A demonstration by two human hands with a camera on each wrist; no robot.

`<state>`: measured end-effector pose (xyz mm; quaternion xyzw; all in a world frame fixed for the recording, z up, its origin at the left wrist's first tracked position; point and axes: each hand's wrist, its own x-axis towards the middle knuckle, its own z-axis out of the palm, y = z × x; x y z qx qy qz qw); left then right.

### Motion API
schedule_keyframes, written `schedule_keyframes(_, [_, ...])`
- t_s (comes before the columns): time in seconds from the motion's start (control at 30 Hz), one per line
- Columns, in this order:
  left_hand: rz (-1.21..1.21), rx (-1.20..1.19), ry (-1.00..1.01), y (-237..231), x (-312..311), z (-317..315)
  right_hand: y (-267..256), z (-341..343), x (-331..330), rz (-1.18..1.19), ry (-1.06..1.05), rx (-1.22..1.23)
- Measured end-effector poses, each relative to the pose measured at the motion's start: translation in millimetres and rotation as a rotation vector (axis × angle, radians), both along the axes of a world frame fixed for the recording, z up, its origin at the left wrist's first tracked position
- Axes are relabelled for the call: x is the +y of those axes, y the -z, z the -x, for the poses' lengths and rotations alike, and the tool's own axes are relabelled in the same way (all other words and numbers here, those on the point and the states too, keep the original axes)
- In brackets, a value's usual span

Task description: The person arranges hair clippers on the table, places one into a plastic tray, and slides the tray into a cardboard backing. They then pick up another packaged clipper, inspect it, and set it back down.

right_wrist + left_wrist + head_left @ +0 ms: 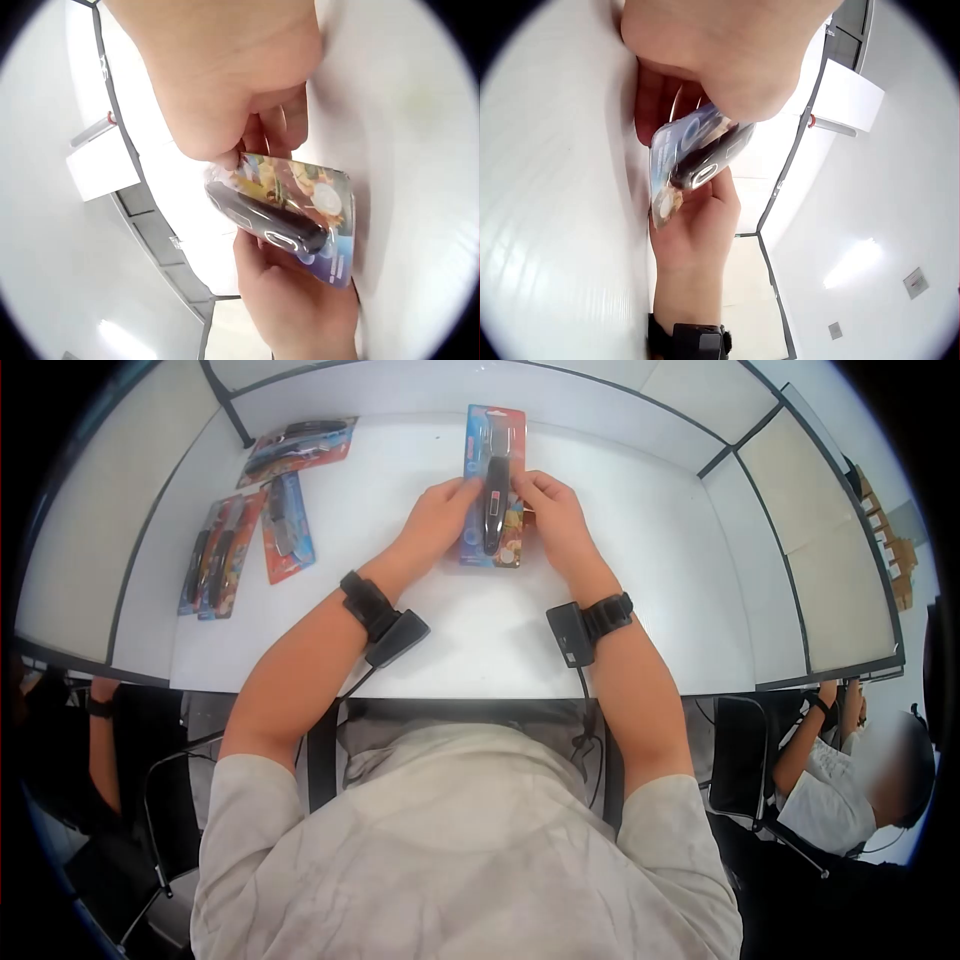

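Note:
A blister pack [496,500] with a blue and red printed card and a black-handled utensil under clear plastic is held upright lengthwise in front of me. My left hand [438,520] pinches its left edge, thumb on the front and fingers behind the card. On the opposite edge my right hand [560,520] grips it likewise, the thumb near the plastic bubble. In the right wrist view the lower end of the pack [292,199] shows food pictures and a round pale spot, close over the white table. The left wrist view shows the black handle [705,161] from its end.
On the left of the white table [640,630] lie several similar packs: a stacked group [298,448] at the back, a single one [288,530], and side-by-side ones [228,560] nearer me. Pale partition panels [820,490] surround the table. Another person [840,790] sits at right.

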<state>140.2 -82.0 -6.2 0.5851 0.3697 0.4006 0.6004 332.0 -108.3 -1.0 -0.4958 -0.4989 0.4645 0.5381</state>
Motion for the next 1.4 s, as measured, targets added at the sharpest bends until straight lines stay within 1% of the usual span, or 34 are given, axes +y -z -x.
schedule_keyframes(0.13, [0.013, -0.115, 0.01, -3, -5, 0, -9, 9, -8, 0.052, -0.072, 0.146])
schedule_keyframes(0.23, [-0.035, -0.022, -0.082, 6, 4, -1, -2, 6, -4, -0.002, -0.081, 0.109])
schedule_keyframes(0.33, [-0.047, -0.031, -0.109, 7, 3, 0, 0, 4, -3, 0.019, -0.087, 0.082])
schedule_keyframes(0.63, [-0.032, -0.04, -0.082, 12, 5, -1, -6, 7, -5, 0.084, -0.027, 0.08])
schedule_keyframes(0.73, [-0.07, -0.012, -0.085, 13, 6, -2, -9, 10, -8, 0.051, -0.025, 0.066])
schedule_keyframes(0.83, [-0.036, -0.056, -0.089, 6, -2, -3, -6, 6, -6, 0.047, -0.049, 0.054])
schedule_keyframes(0.93, [-0.102, 0.04, -0.098, 7, 2, -2, -8, 7, -8, 0.068, -0.054, 0.073])
schedule_keyframes(1.03, [-0.096, 0.05, -0.112, 3, -2, -2, -10, 8, -9, 0.067, -0.051, 0.085])
schedule_keyframes(1.13, [-0.106, 0.054, -0.097, 9, 3, -2, -8, 7, -7, 0.036, -0.05, 0.091])
schedule_keyframes(1.23, [-0.082, 0.015, -0.09, 13, 5, -3, -6, 6, -6, 0.058, -0.056, 0.096])
schedule_keyframes(1.4, [-0.097, 0.054, -0.06, 13, 7, -1, -8, 7, -8, 0.048, -0.043, 0.093])
